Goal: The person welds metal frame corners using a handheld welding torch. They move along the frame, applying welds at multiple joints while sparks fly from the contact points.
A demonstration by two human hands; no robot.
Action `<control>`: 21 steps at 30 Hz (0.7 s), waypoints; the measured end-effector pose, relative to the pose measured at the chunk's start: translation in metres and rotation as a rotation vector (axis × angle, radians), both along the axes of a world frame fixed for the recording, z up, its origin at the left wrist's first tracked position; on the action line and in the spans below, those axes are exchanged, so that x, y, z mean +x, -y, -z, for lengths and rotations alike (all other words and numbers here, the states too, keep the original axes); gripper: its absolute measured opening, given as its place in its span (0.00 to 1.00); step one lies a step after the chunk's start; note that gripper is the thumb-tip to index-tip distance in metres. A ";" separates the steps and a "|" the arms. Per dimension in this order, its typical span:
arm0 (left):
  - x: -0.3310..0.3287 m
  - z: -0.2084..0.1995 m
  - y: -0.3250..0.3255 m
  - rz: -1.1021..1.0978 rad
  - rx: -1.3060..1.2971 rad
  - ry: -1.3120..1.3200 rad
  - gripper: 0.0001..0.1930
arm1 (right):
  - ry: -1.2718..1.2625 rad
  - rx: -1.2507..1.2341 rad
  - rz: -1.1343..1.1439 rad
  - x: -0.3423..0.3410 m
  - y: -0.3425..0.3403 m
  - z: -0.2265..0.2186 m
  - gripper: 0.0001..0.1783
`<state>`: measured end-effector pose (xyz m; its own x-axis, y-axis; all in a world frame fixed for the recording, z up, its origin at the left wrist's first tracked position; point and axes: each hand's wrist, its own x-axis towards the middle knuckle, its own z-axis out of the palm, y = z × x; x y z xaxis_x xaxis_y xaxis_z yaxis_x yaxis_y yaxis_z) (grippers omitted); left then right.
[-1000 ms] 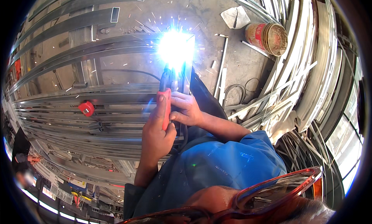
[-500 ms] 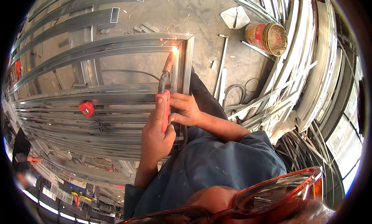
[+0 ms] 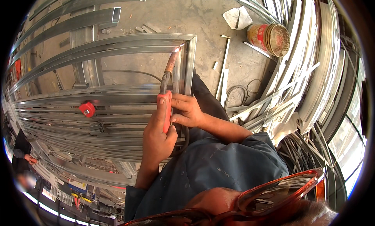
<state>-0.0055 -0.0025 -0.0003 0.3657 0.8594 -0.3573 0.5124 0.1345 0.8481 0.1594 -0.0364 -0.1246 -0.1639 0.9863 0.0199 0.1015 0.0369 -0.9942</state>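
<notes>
A welding torch with a red handle [image 3: 166, 112] and a copper-coloured nozzle [image 3: 170, 62] points away from me. My left hand [image 3: 158, 138] is wrapped round the handle, its index finger stretched along it. From the right, my right hand [image 3: 188, 110] pinches the same handle between fingers and thumb. The nozzle tip sits at the inner corner of a metal frame [image 3: 129, 39], where a small orange-white glow [image 3: 177, 49] shows. Two metal profiles meet at that corner.
A red tape measure [image 3: 87, 109] lies on the metal bars left of my hands. Beyond the frame, a dirty bucket [image 3: 277, 40] lies near long metal strips [image 3: 312, 69] stacked at right. A cable [image 3: 133, 71] runs behind the torch. Another person's hand [image 3: 30, 159] appears far left.
The bright arc and flying sparks at the frame corner have died down to a small glow. The torch tip has shifted very slightly; both my hands stay in place.
</notes>
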 end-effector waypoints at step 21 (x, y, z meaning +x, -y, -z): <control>-0.002 -0.001 0.002 -0.002 -0.032 -0.025 0.48 | 0.001 0.014 -0.003 0.000 -0.004 -0.004 0.35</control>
